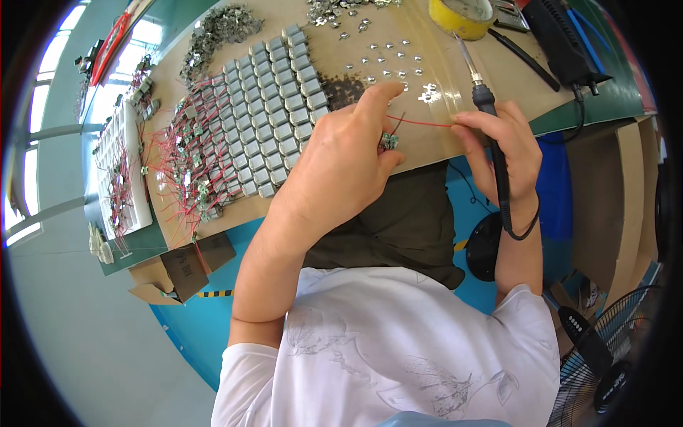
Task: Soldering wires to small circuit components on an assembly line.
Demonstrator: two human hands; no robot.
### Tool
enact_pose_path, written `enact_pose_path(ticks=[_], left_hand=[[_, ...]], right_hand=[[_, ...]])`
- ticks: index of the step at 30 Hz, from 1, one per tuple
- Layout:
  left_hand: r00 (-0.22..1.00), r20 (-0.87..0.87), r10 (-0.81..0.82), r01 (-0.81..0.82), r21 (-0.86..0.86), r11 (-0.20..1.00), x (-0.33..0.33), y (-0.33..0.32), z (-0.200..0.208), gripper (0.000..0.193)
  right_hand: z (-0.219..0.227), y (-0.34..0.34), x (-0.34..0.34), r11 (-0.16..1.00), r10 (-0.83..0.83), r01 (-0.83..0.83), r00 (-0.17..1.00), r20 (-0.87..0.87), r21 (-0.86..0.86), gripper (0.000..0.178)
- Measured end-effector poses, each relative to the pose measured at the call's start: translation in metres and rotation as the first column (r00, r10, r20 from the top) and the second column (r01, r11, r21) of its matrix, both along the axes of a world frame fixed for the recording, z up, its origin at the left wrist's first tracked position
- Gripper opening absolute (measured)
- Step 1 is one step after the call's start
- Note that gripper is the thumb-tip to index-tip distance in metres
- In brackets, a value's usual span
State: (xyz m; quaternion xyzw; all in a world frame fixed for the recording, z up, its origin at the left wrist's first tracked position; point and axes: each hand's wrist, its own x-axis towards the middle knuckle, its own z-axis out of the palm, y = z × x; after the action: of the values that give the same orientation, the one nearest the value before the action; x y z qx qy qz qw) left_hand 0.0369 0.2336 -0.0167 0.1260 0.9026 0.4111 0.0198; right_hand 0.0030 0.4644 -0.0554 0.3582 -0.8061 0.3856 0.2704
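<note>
Between the thumb and fingers of my left hand [345,160] is a small green circuit board [389,141], partly covered by the fingers. A thin red wire [425,124] runs from beside the board to my right hand [512,149], where thumb and forefinger pinch its end. That same hand also holds a soldering iron [484,99], its dark handle lying across the palm and its metal tip pointing up and away toward a yellow ring-shaped roll. Both hands hover over the near edge of the brown work board. A short dark wire stands up by the circuit board.
Left of my hands stand rows of grey block-shaped parts [267,107], beside many red-wired circuit boards [188,167]. Small shiny metal pieces [388,72] lie ahead. The yellow roll [462,20] and a black device [558,43] sit far right. A fan [615,341] stands low right.
</note>
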Motion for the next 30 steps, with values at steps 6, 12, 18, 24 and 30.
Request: enact_pose_path(ticks=[6, 12, 18, 24, 30], left_hand=[[0.995, -0.041, -0.092, 0.093, 0.003, 0.996, -0.002, 0.007, 0.007, 0.069], [0.983, -0.033, -0.182, 0.178, -0.094, 0.980, -0.004, 0.004, 0.012, 0.069], [0.957, -0.203, -0.205, 0.148, -0.266, 0.953, -0.007, -0.007, 0.019, 0.059], [0.917, -0.323, -0.232, 0.103, -0.371, 0.923, -0.014, -0.014, 0.020, 0.048], [0.795, -0.589, -0.148, -0.077, -0.340, 0.937, -0.010, -0.035, 0.010, 0.038]], right_hand=[[-0.001, -0.024, 0.016, 0.947, 0.152, -0.049, 0.940, 0.306, -0.318, 0.036], [-0.005, -0.043, 0.021, 0.885, 0.235, -0.058, 0.913, 0.333, -0.463, 0.031], [-0.004, -0.044, 0.024, 0.938, 0.114, -0.011, 0.953, 0.279, -0.347, 0.030], [-0.012, -0.060, 0.021, 0.955, 0.008, 0.027, 0.993, 0.116, -0.294, 0.033], [-0.014, -0.067, 0.021, 0.975, -0.038, 0.034, 0.999, -0.013, -0.219, 0.033]])
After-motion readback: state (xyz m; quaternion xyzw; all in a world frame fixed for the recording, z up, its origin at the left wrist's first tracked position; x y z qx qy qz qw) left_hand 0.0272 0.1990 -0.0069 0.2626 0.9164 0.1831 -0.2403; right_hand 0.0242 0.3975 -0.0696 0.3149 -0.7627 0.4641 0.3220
